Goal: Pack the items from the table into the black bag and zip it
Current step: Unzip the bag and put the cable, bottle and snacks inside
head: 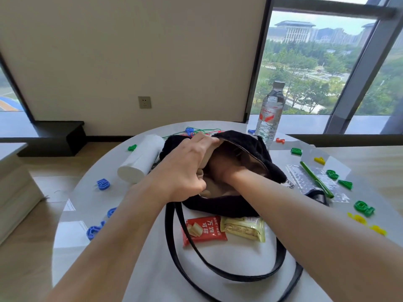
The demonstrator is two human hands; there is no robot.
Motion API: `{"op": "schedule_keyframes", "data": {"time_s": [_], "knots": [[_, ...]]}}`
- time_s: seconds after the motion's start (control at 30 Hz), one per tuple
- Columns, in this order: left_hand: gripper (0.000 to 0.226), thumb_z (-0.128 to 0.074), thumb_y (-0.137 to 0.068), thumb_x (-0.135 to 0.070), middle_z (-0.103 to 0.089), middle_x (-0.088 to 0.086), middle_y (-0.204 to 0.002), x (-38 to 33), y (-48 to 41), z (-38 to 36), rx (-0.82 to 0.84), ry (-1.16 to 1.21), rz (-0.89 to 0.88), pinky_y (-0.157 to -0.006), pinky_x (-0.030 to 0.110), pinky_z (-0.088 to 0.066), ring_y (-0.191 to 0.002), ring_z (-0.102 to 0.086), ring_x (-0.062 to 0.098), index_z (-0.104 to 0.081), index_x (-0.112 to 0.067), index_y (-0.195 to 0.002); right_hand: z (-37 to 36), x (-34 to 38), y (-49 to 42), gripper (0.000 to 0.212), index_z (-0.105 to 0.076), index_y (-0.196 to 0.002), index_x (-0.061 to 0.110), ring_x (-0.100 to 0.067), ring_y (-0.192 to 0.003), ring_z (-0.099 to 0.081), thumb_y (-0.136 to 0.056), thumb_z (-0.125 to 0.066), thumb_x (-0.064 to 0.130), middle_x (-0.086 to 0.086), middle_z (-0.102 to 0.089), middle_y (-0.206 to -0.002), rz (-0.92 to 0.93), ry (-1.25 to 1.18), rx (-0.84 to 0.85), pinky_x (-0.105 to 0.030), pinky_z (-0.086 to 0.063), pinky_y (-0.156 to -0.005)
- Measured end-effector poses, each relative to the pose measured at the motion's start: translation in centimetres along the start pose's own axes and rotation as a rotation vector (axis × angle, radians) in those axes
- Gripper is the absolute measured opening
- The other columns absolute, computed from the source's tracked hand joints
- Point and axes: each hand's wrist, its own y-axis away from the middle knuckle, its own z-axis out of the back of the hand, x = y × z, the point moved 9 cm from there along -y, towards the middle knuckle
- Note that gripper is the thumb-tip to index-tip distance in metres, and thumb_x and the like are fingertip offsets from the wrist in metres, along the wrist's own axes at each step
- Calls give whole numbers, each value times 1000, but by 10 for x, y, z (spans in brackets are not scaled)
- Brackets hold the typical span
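**Packing barely under way, and most things are out on the table**

The black bag (250, 149) sits mid-table (231, 258), its mouth gaping and the zip undone. The left hand (185, 168) grips the bag's rim, fingers (205, 138) curled over the edge to hold it wide. The right hand (220, 171) is sunk inside the bag to the wrist — its fingers are hidden, so I cannot tell whether it holds anything, nor what is already inside.

Plenty is left to pack:
- A red snack packet (205, 231) and a pale green snack packet (243, 228) lie just in front of the bag, by its straps (174, 236).
- A white roll (141, 160) lies just beside its left side.
- A water bottle (269, 114) stands behind it to the right.
- A green pen (316, 179) lies to its right.
- Plastic letters (103, 184) are scattered all around it.

By my reckoning this is the early part of the job — zipping comes last.
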Motion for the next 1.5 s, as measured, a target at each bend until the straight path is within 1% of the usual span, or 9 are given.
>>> {"op": "schedule_keyframes", "data": {"time_s": [0.23, 0.33, 0.47, 0.7, 1.0, 1.13, 1.2, 1.33, 1.5], "knots": [[59, -71, -73, -28, -54, -18, -113, 19, 8, -2, 84, 133, 73, -77, 12, -42, -98, -54, 2, -43, -37, -125, 6, 5, 45, 39, -58, -130, 13, -30, -118, -59, -92, -59, 18, -11, -62, -129, -20, -194, 137, -36, -48, -99], [42, -68, -80, -41, -59, -18, -109, 38, 6, 15, -59, 270, 163, -68, 10, -41, -92, -58, 2, -43, -32, -113, 18, 3, 75, 40, -61, -127, 10, -32, -116, -59, -88, -53, 9, -14, -64, -125, -2, -208, 200, -40, -49, -97], [42, -64, -88, -37, -57, 1, -122, 107, 23, 44, -386, -32, 520, -97, 36, -42, -115, -51, 22, -47, -22, -123, 35, -8, 102, 28, -69, -111, 16, -25, -102, -64, -90, -51, 13, -6, -70, -107, -40, -223, 276, -42, -53, -91], [90, -63, -84, -59, -44, 19, -144, 199, 65, 1, -158, -223, 963, -106, 47, -35, -132, -41, 39, -25, -13, -150, 70, -7, 116, 28, -67, -115, 29, -17, -100, -65, -90, -55, 34, 4, -70, -109, -101, -377, 150, -39, -54, -92], [54, -69, -82, -53, -67, 14, -112, 187, 62, 58, -457, -309, 870, -90, 42, -47, -108, -59, 35, -61, -7, -109, 88, 2, 122, 29, -67, -114, 35, -17, -101, -63, -88, -62, 47, 6, -65, -112, -125, -496, 55, -39, -54, -92], [53, -63, -84, -59, -63, 2, -90, 152, 59, 92, -583, 12, 757, -78, 35, -46, -94, -60, 26, -65, -12, -108, 87, -6, 120, 21, -71, -104, 30, -13, -93, -69, -87, -67, 44, 7, -72, -99, -141, -695, 30, -40, -58, -88], [49, -64, -79, -62, -52, -2, -72, 115, 47, 95, -542, 335, 573, -70, 31, -41, -72, -53, 16, -67, -15, -93, 88, -11, 118, 21, -71, -105, 26, -14, -92, -73, -90, -68, 40, 4, -75, -99, -167, -901, -11, -42, -59, -88], [40, -58, -83, -58, -66, -8, -80, 24, 25, 79, -249, 622, 227, -77, 32, -40, -74, -55, 5, -75, -25, -99, 84, -20, 119, 43, -66, -118, 18, -17, -98, -74, -86, -70, 47, -6, -74, -111, -211, -1412, -10, -42, -58, -93], [43, -58, -87, -47, -68, 13, -107, -18, 16, 53, -130, 976, 180, -89, 49, -44, -93, -58, 29, -72, -18, -116, 107, -41, 118, 45, -66, -119, 14, -21, -108, -71, -85, -70, 43, -7, -74, -117, 18, -1680, -63, -35, -54, -88]]}}
